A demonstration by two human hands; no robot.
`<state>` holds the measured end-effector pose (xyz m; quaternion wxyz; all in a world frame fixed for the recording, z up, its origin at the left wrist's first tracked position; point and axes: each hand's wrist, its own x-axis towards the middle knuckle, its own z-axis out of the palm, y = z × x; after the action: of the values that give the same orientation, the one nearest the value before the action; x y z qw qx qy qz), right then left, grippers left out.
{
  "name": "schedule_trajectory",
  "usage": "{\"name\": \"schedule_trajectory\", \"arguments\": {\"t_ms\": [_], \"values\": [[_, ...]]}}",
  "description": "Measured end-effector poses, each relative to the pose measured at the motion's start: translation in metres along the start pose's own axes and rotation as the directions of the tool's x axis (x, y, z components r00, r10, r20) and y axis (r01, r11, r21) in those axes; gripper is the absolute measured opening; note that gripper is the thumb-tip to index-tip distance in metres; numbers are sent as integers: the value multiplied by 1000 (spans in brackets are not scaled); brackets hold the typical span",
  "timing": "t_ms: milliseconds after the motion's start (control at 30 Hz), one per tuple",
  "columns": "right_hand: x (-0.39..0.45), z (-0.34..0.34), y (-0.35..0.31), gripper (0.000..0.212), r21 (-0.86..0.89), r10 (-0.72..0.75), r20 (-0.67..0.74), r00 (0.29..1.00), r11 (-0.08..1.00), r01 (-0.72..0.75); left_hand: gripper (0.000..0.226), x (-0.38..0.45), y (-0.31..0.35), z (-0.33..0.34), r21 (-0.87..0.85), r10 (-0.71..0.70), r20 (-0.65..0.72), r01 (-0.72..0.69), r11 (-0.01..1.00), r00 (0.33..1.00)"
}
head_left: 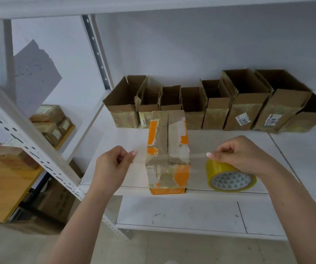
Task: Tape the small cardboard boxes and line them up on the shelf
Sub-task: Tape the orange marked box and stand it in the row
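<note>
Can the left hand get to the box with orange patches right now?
Probably yes. The left hand is just beside the orange-patched box, with only bare shelf between. But its fingers seem to pinch a clear tape strip stretched over the box, so it would likely let go first.

Soft, even, bluish light; faint shadows under the shelf (172,141) beyond the fingers (134,153). Wide-angle bending warps the edges (uprights lean); the picture is slightly soft.

Two bare forearms reach forward; left hand (113,164) and right hand (237,157) each curl fingers in a pinching grip (thumbs toward each other).
</note>
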<state>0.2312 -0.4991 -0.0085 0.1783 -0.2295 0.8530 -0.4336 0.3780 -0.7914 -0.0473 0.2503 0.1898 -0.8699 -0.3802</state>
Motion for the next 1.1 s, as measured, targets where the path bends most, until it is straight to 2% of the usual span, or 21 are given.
{"name": "schedule_trajectory", "arguments": {"t_ms": [100, 233, 300, 367, 467, 600, 700, 767, 800, 900, 967, 1100], "values": [[1, 15, 15, 47, 12, 35, 1, 999, 999, -35, 39, -6, -8, 12, -72, -89, 49, 92, 993, 995], [4, 47, 25, 31, 36, 77, 13, 997, 996, -78, 43, -23, -8, 39, -270, -251, 144, 282, 921, 957], [6, 59, 23, 34, 63, 89, 16, 996, 994, -90, 43, -30, -5, 50, -342, -310, 154, 344, 874, 938], [9, 66, 22, 35, 73, 94, 7, 996, 993, -94, 49, -33, -3, 53, -307, -316, 131, 342, 888, 940], [11, 68, 22, 34, 77, 91, 2, 996, 993, -91, 70, -37, -5, 56, -175, -306, 129, 325, 929, 943], [9, 66, 23, 45, 116, 67, -2, 998, 991, -67, 60, -43, -9, 64, -199, -296, 165, 326, 924, 941], [9, 65, 25, 48, 124, 62, -12, 998, 990, -60, 39, -31, -24, 60, 59, -218, 93, 213, 975, 972], [9, 65, 25, 49, 133, 62, -13, 998, 989, -60, 27, -19, -42, 52, 178, -225, 21, 218, 960, 974], [8, 65, 24, 47, 134, 64, -15, 998, 989, -62, 26, -13, -51, 47, 227, -251, 5, 244, 943, 968], [6, 65, 24, 38, 131, 79, -30, 996, 989, -75, 44, 2, -74, 38, 450, -341, 32, 291, 844, 940], [6, 65, 24, 35, 122, 85, -42, 996, 989, -79, 41, 8, -82, 39, 592, -375, 65, 267, 761, 925], [4, 66, 24, 27, 100, 91, -59, 994, 991, -85, 32, 12, -86, 44, 697, -327, 107, 164, 698, 939]]}}
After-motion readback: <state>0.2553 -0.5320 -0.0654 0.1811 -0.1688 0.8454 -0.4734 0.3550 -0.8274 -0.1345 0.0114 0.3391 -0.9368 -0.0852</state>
